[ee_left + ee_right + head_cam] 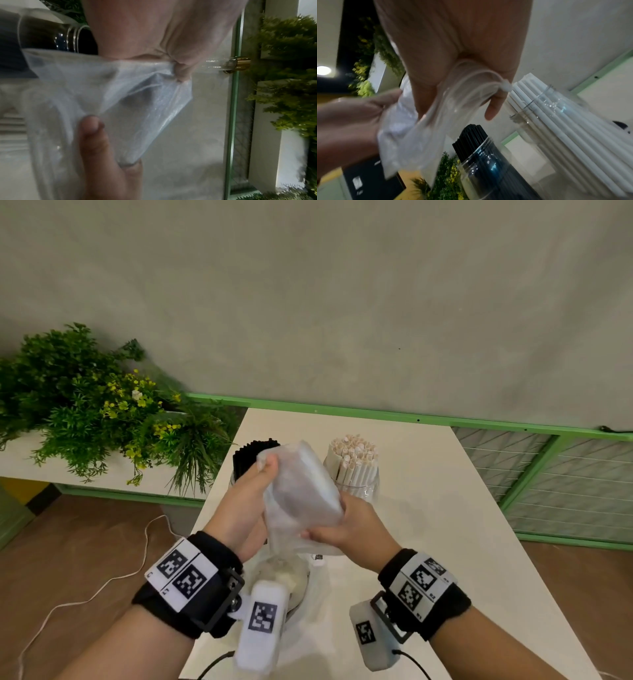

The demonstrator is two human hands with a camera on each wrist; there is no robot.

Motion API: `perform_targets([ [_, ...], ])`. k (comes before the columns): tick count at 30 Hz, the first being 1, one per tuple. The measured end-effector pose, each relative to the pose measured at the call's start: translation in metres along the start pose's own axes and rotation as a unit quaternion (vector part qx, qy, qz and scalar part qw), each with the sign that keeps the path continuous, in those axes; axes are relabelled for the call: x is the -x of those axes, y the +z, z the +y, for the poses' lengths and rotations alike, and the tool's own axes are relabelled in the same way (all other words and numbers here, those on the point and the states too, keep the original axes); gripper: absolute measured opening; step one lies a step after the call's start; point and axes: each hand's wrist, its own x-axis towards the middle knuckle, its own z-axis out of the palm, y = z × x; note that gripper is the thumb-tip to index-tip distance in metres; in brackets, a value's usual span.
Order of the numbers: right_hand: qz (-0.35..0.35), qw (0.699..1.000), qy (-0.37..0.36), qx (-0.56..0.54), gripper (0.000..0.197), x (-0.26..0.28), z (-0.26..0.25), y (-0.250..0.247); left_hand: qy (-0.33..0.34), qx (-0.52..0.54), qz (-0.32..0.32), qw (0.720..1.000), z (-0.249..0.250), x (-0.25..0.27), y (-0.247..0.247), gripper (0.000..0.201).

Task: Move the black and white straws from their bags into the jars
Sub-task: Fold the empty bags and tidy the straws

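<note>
At frame centre, above bench (411, 474): left hand (245, 501) pinches top of empty bag (301, 491), right hand (346, 525) grasps lower edge, probably to fold it. Black straws (251, 455), white straws (354, 460) already upright in jars behind.

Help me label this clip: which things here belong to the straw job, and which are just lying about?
Part of the job:
- clear bag, held by left hand and right hand
- black straws in their jar
- white straws in their jar

Just lying about:
- plants
- white cable on the floor
- green railing
</note>
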Motion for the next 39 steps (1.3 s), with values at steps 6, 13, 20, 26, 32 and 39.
perform_targets([
  [6,-0.009,1.0,0.016,0.022,0.027,-0.003,0.001,-0.01,0.307,-0.382,0.151,0.858,-0.012,0.0,-0.016,0.032],
  [13,-0.145,0.985,-0.084,0.046,0.013,0.003,-0.028,-0.015,0.214,-0.668,-0.066,0.709,-0.037,0.003,-0.019,0.103],
  [20,0.044,0.965,-0.208,0.155,0.014,0.002,-0.029,-0.014,0.19,-0.532,-0.02,0.825,-0.042,-0.003,-0.017,0.058],
  [26,0.056,0.996,-0.062,0.037,0.04,0.017,-0.036,-0.013,0.162,-0.43,0.085,0.884,-0.042,-0.008,-0.023,0.07],
  [32,0.034,0.996,-0.051,-0.061,0.039,0.01,-0.033,-0.002,0.121,-0.295,-0.036,0.947,-0.041,-0.005,-0.017,0.056],
  [39,0.112,0.988,-0.039,-0.099,0.033,0.004,-0.022,-0.003,0.122,-0.264,0.011,0.957,-0.042,-0.002,-0.018,0.026],
])
